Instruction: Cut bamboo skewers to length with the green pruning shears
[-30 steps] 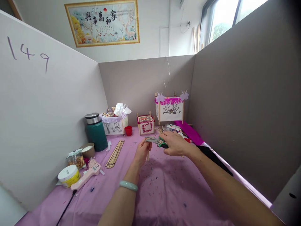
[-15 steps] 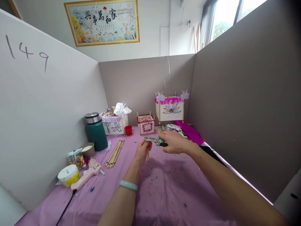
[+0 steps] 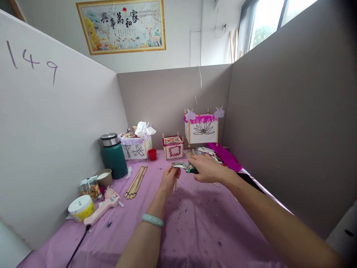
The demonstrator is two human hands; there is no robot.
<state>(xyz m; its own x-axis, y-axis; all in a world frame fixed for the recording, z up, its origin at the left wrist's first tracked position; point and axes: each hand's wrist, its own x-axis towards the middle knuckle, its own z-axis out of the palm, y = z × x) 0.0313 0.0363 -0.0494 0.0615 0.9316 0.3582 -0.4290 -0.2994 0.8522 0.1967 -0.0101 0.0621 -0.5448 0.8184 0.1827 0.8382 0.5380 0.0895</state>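
My right hand [image 3: 205, 168] is closed round the green and black handles of a pair of pruning shears [image 3: 181, 165]. Their metal blades point left and reach the top of my left hand [image 3: 169, 178]. Pinched in my left fingers is a thin wooden stick [image 3: 176, 185], whose lower end sticks out below the hand. Where the blades meet the stick is too small to make out exactly. Left of my hands, a row of wooden sticks [image 3: 136, 182] with dark ends lies on the purple tablecloth [image 3: 192, 230].
Decorated paper boxes, one with a flower drawing [image 3: 203, 133] and one with red trim [image 3: 173, 149], stand at the back beside a red cup [image 3: 152, 155]. A green bottle [image 3: 115, 158], a white-lidded tub [image 3: 81, 208] and a pink glue gun [image 3: 103, 208] occupy the left. Grey partitions enclose the table.
Hardly anything differs. My right hand and the shears' handles have shifted very slightly; my left hand stays in place with the stick.
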